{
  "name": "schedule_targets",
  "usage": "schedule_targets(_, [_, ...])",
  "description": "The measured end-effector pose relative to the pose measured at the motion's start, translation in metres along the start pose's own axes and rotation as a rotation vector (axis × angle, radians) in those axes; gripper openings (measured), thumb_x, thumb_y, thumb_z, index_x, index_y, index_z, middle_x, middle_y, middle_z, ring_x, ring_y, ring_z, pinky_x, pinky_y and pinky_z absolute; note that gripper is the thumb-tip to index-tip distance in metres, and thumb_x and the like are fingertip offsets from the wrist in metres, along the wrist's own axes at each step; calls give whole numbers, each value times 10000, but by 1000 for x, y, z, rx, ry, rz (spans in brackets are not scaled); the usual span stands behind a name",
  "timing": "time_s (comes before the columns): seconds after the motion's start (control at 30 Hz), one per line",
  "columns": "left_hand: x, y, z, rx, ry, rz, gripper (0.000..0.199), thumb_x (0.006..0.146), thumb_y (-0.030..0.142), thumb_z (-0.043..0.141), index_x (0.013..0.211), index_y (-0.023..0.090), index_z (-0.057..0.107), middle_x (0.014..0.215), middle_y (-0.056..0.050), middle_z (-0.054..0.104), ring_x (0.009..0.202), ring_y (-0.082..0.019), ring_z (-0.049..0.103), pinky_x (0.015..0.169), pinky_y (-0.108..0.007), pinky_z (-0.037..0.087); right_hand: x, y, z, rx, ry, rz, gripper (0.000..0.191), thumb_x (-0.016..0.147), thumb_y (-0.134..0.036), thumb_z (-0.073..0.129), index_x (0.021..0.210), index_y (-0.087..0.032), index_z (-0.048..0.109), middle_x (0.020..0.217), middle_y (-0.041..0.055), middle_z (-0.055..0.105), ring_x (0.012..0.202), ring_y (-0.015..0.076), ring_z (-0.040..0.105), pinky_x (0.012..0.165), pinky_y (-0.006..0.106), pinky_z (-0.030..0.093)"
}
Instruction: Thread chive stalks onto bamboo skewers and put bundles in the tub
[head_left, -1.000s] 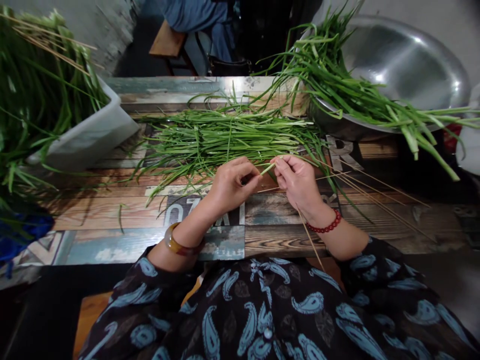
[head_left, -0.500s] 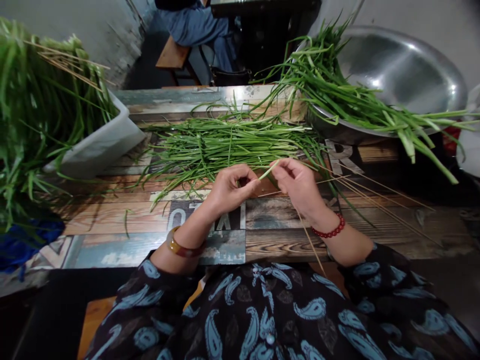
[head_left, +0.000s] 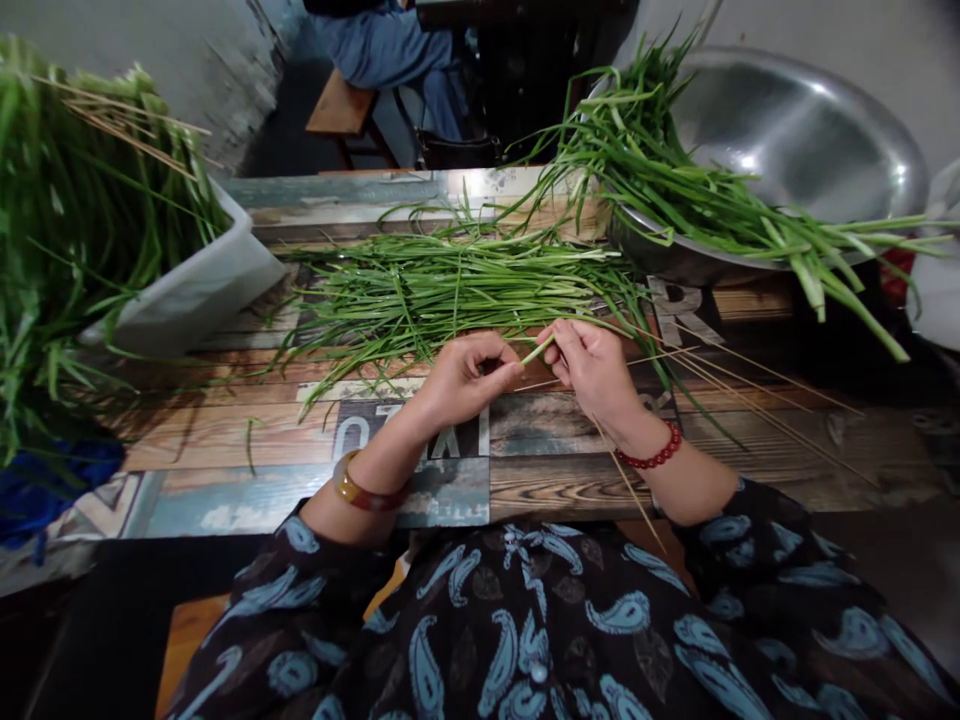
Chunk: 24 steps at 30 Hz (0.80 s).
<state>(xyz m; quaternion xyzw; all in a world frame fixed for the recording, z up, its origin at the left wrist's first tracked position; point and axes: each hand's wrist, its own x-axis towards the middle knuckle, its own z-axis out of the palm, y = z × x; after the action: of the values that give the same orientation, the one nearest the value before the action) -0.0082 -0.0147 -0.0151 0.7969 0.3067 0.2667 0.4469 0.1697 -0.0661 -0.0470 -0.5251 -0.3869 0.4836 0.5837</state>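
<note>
A pale green chive stalk [head_left: 537, 351] stretches between my two hands over the table. My left hand [head_left: 469, 377] pinches its left end between thumb and forefinger. The other end is gripped by the fingertips of my right hand [head_left: 591, 370]. A thin wooden skewer [head_left: 626, 484] sticks out below my right palm and slants down toward my lap; how it is held is hidden. Just beyond both hands lies a spread pile of green chives [head_left: 450, 285]. Several loose skewers [head_left: 765, 412] rest on the wood to the right of my right hand.
At the left, a white tub [head_left: 202, 285] holds upright chives with skewers across them. A large steel bowl [head_left: 817, 140] with more chives over its rim stands at the back right. Beyond the wooden table [head_left: 225, 430], a person in blue trousers [head_left: 382, 50] sits near a stool [head_left: 341, 105].
The skewer at my right hand has swung slightly to the right at its lower end. My hands have shifted only a little, both still on the stalk.
</note>
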Motion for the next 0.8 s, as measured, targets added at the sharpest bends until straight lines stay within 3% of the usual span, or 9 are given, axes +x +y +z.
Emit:
schedule_targets(0.13, [0,2,0,-123,14,-70,277,847,350,644,658,150,614,619,-2,578,586,-107,488,556,-229,363,0,-5,-4,58,55,-34,512,863,-678,591,776,-176,642,631,-17,547,438,47,391,383,201,271])
schedule_targets(0.23, [0,3,0,-195,23,-134,296,833,371,656,646,149,597,585,18,524,557,-94,437,535,-225,331,-2,-5,-4,41,-24,-46,503,884,-669,568,808,-178,648,658,-13,571,445,47,405,393,204,285])
schedule_targets(0.37, [0,3,0,-240,16,-167,314,822,395,660,643,147,592,578,28,497,541,-86,406,530,-231,321,-4,-3,-3,-5,-91,-20,407,834,-589,686,815,-187,627,667,-33,573,446,44,393,396,204,281])
schedule_targets(0.57, [1,2,-2,-297,70,-195,283,817,398,677,706,144,618,619,18,538,564,-94,467,542,-226,365,-6,-7,-6,24,-142,-68,238,933,-423,601,1055,-220,624,744,-39,579,477,53,434,426,207,338])
schedule_targets(0.67, [1,2,-2,-390,105,-230,258,810,390,695,783,143,628,630,26,536,526,-79,455,514,-213,360,-9,-13,-7,1,-167,-86,270,944,-347,584,1196,-256,548,736,-52,585,475,70,462,439,219,376])
schedule_targets(0.8, [0,4,-3,-395,109,-240,235,814,371,676,848,139,661,630,32,535,520,-70,421,512,-205,338,-11,-16,-6,-51,-163,-68,213,949,-315,551,1152,-251,559,717,-57,569,471,69,500,440,214,400])
